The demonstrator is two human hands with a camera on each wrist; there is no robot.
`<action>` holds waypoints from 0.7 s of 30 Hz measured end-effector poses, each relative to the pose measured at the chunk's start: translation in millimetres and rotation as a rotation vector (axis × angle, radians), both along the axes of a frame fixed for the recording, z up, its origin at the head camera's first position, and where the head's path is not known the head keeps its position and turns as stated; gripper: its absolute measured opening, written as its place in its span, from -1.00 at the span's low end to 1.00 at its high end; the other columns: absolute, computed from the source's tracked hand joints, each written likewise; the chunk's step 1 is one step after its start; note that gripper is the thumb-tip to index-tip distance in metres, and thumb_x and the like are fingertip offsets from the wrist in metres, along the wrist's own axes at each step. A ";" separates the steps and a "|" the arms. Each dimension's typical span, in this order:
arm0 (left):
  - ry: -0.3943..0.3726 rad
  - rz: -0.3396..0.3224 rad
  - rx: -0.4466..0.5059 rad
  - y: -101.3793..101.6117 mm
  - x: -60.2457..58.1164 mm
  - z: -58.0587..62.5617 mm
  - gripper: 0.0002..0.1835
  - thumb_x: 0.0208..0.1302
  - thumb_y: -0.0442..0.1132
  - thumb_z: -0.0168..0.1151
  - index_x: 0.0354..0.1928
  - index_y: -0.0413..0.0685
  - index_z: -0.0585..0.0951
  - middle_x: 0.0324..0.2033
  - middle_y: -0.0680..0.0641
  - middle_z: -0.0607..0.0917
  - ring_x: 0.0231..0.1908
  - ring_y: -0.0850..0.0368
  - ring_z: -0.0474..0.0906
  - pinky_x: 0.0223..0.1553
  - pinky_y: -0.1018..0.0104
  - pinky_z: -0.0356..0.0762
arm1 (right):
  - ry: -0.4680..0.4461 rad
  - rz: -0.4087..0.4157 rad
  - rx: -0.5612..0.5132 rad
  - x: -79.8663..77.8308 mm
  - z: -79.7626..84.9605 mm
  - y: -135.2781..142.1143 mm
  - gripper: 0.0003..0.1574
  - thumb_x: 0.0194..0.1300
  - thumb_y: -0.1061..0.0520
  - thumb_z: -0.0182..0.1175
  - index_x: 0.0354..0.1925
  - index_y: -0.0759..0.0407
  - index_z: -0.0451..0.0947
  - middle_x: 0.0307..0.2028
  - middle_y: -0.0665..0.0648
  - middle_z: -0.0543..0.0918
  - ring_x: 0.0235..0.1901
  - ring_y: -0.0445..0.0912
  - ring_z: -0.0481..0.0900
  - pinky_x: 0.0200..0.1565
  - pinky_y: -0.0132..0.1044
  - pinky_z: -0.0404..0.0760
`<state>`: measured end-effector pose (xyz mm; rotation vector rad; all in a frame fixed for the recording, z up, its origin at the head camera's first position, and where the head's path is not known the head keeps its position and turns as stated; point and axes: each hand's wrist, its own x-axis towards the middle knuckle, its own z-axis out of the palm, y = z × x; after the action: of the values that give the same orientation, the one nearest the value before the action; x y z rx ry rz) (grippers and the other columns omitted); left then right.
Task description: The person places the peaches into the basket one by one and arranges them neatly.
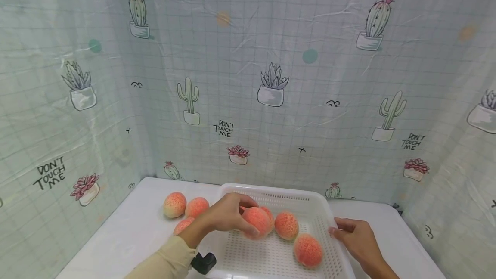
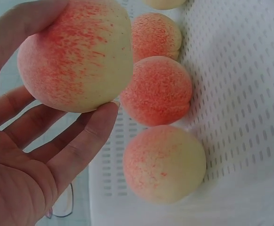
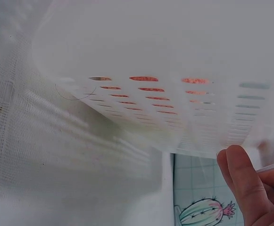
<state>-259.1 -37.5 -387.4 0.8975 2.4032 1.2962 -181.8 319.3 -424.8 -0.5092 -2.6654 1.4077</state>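
Note:
My left hand [image 1: 228,211] grips a pink-and-yellow peach [image 1: 256,223] over the white perforated basket [image 1: 267,259]. In the left wrist view, the thumb lies on one side of this peach [image 2: 80,56] and the fingers reach round the other. Below it, inside the basket, are several more peaches, among them one near the middle [image 1: 286,225] and one toward the front right [image 1: 308,250]. At the basket's right rim, my right hand [image 1: 360,240] pinches the edge between thumb and fingers. The right wrist view shows its fingers [image 3: 245,181] against the basket's outer side.
Left of the basket, a peach [image 1: 175,204] lies on the white table [image 1: 112,240] beside two others, one partly hidden by my left forearm. A cactus-print curtain [image 1: 240,76] hangs behind and on both sides. A black wrist device [image 1: 203,263] sits below my left sleeve.

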 end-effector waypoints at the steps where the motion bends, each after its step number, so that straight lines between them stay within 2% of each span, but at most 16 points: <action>1: 0.006 -0.002 -0.004 1.7 -0.4 -0.9 -0.48 -0.14 -0.15 0.70 -0.04 0.11 0.76 -0.01 0.02 0.80 -0.12 0.13 0.73 -0.09 0.26 0.70 | 0.002 0.000 -0.003 0.1 0.0 0.0 -0.41 0.34 0.27 0.35 0.24 0.54 0.51 0.09 0.49 0.70 -0.07 0.12 0.80 -0.11 -0.07 0.79; 8: -0.003 -0.032 -0.020 14.1 -1.8 -4.6 -0.49 -0.14 -0.15 0.70 -0.03 0.19 0.78 -0.04 0.11 0.80 -0.13 0.13 0.73 -0.12 0.30 0.68 | 0.000 -0.004 -0.008 0.1 -0.3 -0.7 -0.40 0.33 0.26 0.36 0.25 0.54 0.51 0.10 0.50 0.69 -0.09 0.12 0.81 -0.13 -0.08 0.80; 12: -0.007 -0.052 -0.040 20.0 -3.2 -4.7 -0.51 -0.14 -0.16 0.70 -0.05 0.21 0.79 -0.08 0.17 0.80 -0.10 0.14 0.72 -0.06 0.29 0.67 | 0.005 -0.008 -0.004 0.5 -0.7 -0.5 -0.41 0.34 0.27 0.36 0.25 0.54 0.51 0.11 0.50 0.68 -0.09 0.13 0.81 -0.13 -0.08 0.80; 16: -0.008 -0.074 -0.075 23.7 -6.6 -4.9 -0.54 -0.13 -0.16 0.70 -0.10 0.25 0.79 -0.11 0.21 0.79 -0.08 0.15 0.69 -0.02 0.27 0.65 | 0.000 -0.014 -0.009 0.6 -2.0 -0.6 -0.40 0.33 0.26 0.37 0.25 0.53 0.50 0.11 0.50 0.68 -0.10 0.13 0.80 -0.12 -0.07 0.80; 21: 0.003 -0.109 -0.102 26.5 -12.2 -5.6 -0.55 -0.16 -0.17 0.72 -0.14 0.30 0.78 -0.12 0.24 0.79 -0.13 0.16 0.67 -0.07 0.31 0.63 | -0.001 -0.021 -0.013 0.4 -3.7 -1.2 -0.39 0.33 0.24 0.38 0.26 0.51 0.51 0.11 0.49 0.69 -0.10 0.15 0.81 -0.11 -0.05 0.80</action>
<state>-271.2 -10.9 -393.0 0.9864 2.3632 1.1241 -181.4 318.1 -428.4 -0.5373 -2.6453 1.4201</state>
